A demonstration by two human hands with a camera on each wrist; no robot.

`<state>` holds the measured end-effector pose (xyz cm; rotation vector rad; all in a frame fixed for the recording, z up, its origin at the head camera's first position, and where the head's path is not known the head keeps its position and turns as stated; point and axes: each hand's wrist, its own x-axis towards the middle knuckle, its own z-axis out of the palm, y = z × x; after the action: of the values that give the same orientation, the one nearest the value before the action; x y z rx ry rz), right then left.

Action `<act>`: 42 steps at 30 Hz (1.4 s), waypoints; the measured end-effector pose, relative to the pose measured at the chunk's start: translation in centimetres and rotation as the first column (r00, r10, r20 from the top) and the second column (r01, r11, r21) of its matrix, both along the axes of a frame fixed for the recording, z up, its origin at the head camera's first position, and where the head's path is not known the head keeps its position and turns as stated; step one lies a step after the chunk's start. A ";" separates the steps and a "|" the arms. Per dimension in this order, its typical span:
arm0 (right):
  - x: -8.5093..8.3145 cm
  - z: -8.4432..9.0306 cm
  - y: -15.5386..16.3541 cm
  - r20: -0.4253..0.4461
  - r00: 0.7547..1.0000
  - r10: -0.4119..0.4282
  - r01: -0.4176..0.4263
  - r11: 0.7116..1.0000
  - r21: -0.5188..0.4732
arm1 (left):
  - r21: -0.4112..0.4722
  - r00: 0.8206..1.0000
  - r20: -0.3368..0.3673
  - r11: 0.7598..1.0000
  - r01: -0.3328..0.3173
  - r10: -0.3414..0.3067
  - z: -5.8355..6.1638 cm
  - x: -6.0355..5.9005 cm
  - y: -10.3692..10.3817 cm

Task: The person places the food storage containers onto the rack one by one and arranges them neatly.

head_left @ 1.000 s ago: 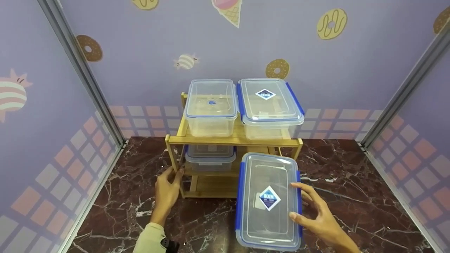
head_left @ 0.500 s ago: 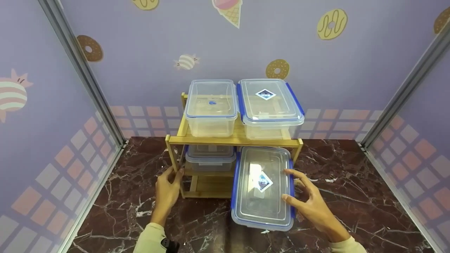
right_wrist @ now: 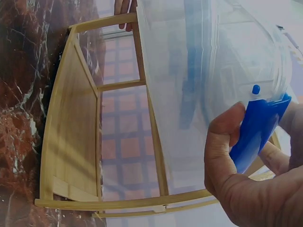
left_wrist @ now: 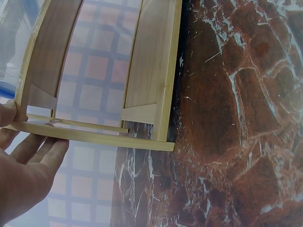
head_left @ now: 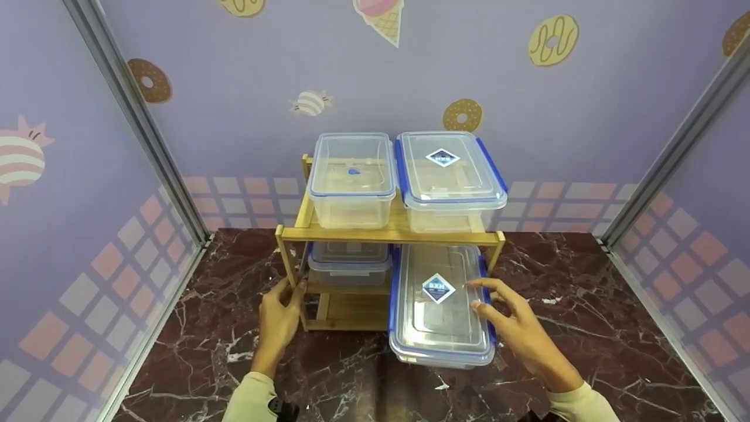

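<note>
My right hand [head_left: 521, 328] grips a clear plastic food container [head_left: 442, 322] with a lid and a diamond label. In the right wrist view, its fingers and thumb hold the container's side at a blue clip [right_wrist: 258, 135]. The container's far end lies under the top of a wooden shelf rack [head_left: 387, 235]; its near end sticks out in front. My left hand [head_left: 280, 316] holds the rack's front left post, and the left wrist view shows thumb and fingers around that post [left_wrist: 94, 140]. A second lidded container [head_left: 350, 272] stands on the middle shelf, at left.
On the rack's top shelf stand two more containers, an upside-down-looking or label-less one [head_left: 351, 205] at left and a labelled one with blue clips [head_left: 448, 181] at right. The rack rests on a dark red marbled surface [head_left: 222, 328]. Purple panels [head_left: 375, 76] enclose it on three sides.
My right hand has carried the container forward to the rack, its far end passing beneath the top shelf, and its lid has tipped flatter. The left hand and the rack have stayed put.
</note>
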<state>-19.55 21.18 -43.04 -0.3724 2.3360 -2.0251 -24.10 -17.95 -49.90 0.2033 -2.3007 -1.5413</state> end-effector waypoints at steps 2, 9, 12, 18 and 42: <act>0.0 0.2 0.0 0.019 1.000 0.020 -0.019 1.000 -0.016 | -0.003 1.000 -0.007 1.000 0.000 0.000 0.0 0.0 0.0; 0.0 1.1 0.0 0.113 0.994 0.012 -0.010 1.000 -0.021 | 0.002 1.000 0.006 1.000 0.006 -0.006 0.0 0.1 0.0; 0.1 1.3 0.2 0.153 0.987 0.056 -0.053 0.998 -0.025 | 0.001 1.000 0.012 1.000 0.003 -0.003 0.0 0.1 0.0; 0.2 1.4 0.6 0.068 0.981 0.180 -0.182 0.983 0.029 | -0.007 1.000 0.009 1.000 -0.012 0.012 0.0 0.0 0.0; 0.7 1.9 -0.7 -0.257 0.951 -0.174 0.234 0.945 0.229 | -0.008 1.000 -0.014 1.000 0.007 -0.007 -0.2 0.0 0.0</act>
<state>-18.81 20.48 -41.11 -0.3890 2.8512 -1.8038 -24.12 -17.96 -50.11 0.1820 -2.2984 -1.5316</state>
